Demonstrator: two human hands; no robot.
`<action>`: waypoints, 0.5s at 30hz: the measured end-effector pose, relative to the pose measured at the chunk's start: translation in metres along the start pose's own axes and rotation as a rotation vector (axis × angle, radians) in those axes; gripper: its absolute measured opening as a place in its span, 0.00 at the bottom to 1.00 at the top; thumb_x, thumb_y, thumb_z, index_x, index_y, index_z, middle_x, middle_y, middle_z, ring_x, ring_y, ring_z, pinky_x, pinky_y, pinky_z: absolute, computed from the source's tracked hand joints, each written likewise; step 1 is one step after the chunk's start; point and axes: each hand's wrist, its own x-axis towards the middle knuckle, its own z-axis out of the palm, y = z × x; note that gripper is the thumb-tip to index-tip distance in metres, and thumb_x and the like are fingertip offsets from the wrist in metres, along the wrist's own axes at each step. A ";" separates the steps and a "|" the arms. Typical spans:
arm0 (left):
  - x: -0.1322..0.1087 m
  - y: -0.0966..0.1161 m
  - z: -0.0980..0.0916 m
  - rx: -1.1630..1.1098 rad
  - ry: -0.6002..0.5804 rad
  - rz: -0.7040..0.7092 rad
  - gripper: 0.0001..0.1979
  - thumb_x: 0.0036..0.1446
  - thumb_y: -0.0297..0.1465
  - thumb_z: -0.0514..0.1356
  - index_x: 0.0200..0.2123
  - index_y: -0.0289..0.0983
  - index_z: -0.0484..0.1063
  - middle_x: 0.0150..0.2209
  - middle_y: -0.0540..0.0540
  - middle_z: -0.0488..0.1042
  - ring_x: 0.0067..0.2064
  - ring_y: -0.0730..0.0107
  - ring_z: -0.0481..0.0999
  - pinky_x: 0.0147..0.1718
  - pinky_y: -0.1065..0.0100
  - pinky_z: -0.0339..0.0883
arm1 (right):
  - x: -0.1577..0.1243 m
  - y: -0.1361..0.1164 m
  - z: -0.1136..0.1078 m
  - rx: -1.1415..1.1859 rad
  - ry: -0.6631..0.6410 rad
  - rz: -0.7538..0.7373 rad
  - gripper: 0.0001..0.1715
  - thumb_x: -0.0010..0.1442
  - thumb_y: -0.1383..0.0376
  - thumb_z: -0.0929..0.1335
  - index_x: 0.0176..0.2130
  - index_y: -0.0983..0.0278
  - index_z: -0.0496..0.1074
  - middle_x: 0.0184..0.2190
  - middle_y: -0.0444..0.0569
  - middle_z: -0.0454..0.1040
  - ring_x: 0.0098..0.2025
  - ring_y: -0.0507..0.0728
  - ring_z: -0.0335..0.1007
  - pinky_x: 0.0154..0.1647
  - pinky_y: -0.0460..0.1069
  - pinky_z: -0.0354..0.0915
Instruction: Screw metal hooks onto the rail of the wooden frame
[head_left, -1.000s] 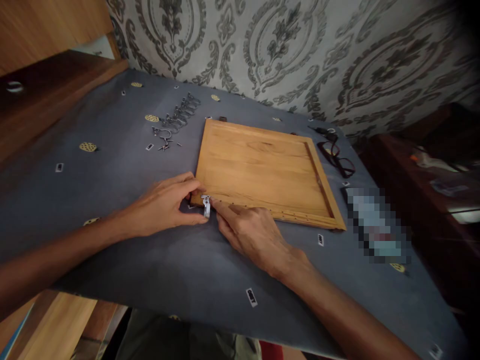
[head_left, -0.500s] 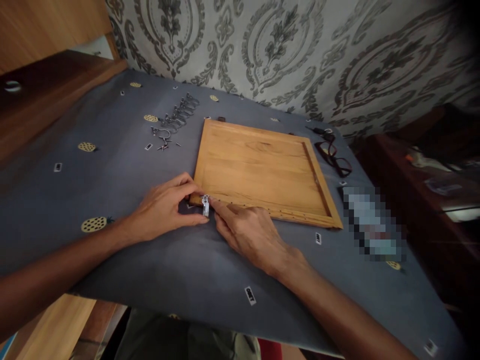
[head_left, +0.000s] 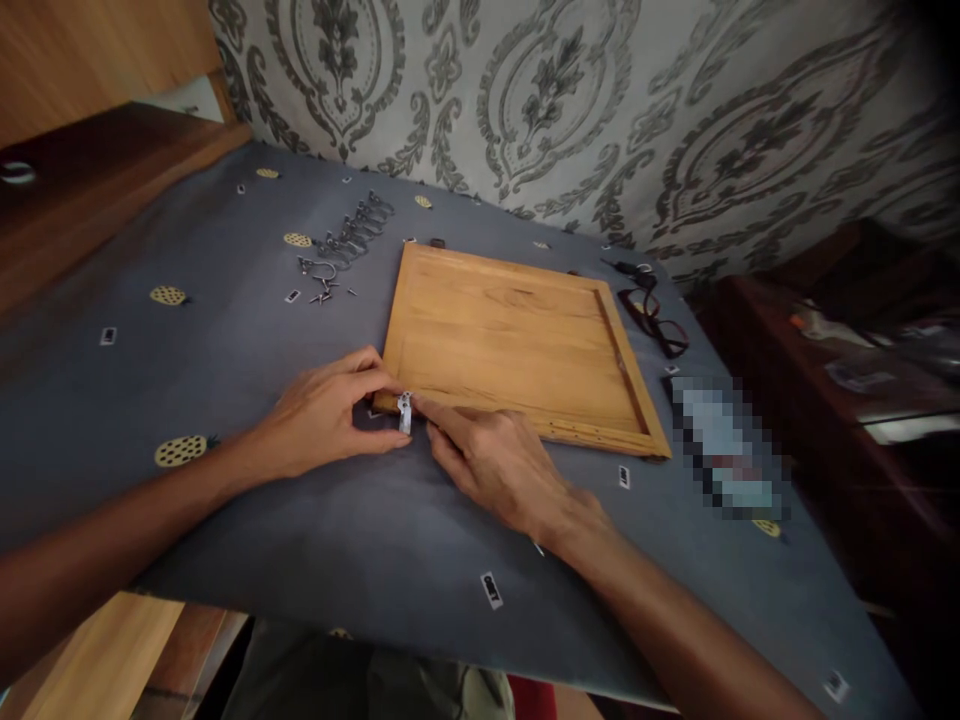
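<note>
A small silver metal bracket (head_left: 405, 413) stands against the front edge of a framed wooden board (head_left: 502, 320), at its near left corner. My left hand (head_left: 330, 415) grips the bracket, with the thumb at its lower end and the forefinger by the top. From the other side, my right hand (head_left: 502, 460) reaches in, its forefinger tip at the bracket's upper part. The other right fingers are curled, and what they may hold is hidden. Small dark holes dot the board's front edge, partly covered by my right hand.
Behind the left hand lie a row of metal hooks (head_left: 356, 230) and several loose screws (head_left: 322, 292). Eyeglasses (head_left: 654, 318) and a screwdriver-like tool (head_left: 630, 268) lie right of the board. A blurred-out object (head_left: 727, 450) sits at right on the grey tablecloth (head_left: 247, 540).
The whole view has shifted slightly, so things sit a little further left. Both hands keep nearly the same hold at the bracket.
</note>
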 end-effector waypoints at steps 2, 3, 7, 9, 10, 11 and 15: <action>0.000 -0.001 0.001 0.000 -0.001 -0.005 0.18 0.53 0.45 0.64 0.43 0.42 0.74 0.40 0.50 0.69 0.39 0.69 0.72 0.37 0.66 0.63 | 0.000 0.004 -0.006 0.132 0.104 0.030 0.20 0.66 0.67 0.60 0.54 0.63 0.72 0.32 0.48 0.81 0.29 0.54 0.74 0.29 0.48 0.60; 0.000 -0.001 0.001 -0.001 0.000 -0.007 0.18 0.53 0.45 0.65 0.44 0.42 0.74 0.40 0.50 0.69 0.39 0.69 0.72 0.38 0.66 0.63 | 0.000 0.006 -0.010 0.198 0.191 0.053 0.20 0.67 0.65 0.60 0.54 0.65 0.72 0.31 0.48 0.80 0.28 0.53 0.73 0.29 0.48 0.61; -0.001 0.000 0.000 -0.003 -0.002 -0.012 0.18 0.53 0.44 0.65 0.44 0.42 0.74 0.42 0.50 0.70 0.38 0.70 0.72 0.37 0.66 0.63 | 0.008 0.004 -0.030 0.382 0.628 0.146 0.15 0.69 0.59 0.61 0.46 0.62 0.73 0.27 0.43 0.72 0.24 0.51 0.66 0.25 0.48 0.63; -0.001 0.000 -0.001 -0.001 -0.007 -0.010 0.18 0.53 0.44 0.65 0.44 0.42 0.75 0.42 0.50 0.70 0.38 0.70 0.72 0.36 0.67 0.63 | 0.016 0.000 -0.037 0.440 0.756 0.112 0.13 0.69 0.58 0.61 0.44 0.59 0.73 0.30 0.42 0.73 0.25 0.51 0.68 0.28 0.48 0.66; -0.001 0.000 -0.001 0.000 -0.007 -0.008 0.18 0.53 0.44 0.65 0.44 0.42 0.75 0.42 0.50 0.70 0.38 0.70 0.72 0.36 0.67 0.63 | 0.020 -0.002 -0.039 0.459 0.788 0.091 0.12 0.69 0.58 0.62 0.44 0.58 0.72 0.32 0.43 0.73 0.26 0.51 0.69 0.29 0.48 0.67; 0.000 0.000 -0.001 0.001 -0.008 -0.006 0.18 0.53 0.44 0.65 0.44 0.42 0.75 0.42 0.50 0.70 0.38 0.70 0.72 0.36 0.67 0.63 | 0.023 -0.004 -0.040 0.466 0.801 0.077 0.12 0.69 0.57 0.62 0.43 0.57 0.72 0.33 0.43 0.74 0.27 0.51 0.70 0.30 0.49 0.68; -0.001 -0.001 0.000 0.006 -0.001 -0.002 0.17 0.53 0.44 0.65 0.43 0.42 0.75 0.41 0.50 0.69 0.39 0.70 0.72 0.37 0.67 0.63 | 0.030 -0.006 -0.037 0.432 0.789 0.066 0.13 0.69 0.54 0.61 0.41 0.54 0.72 0.32 0.43 0.73 0.28 0.53 0.71 0.31 0.50 0.70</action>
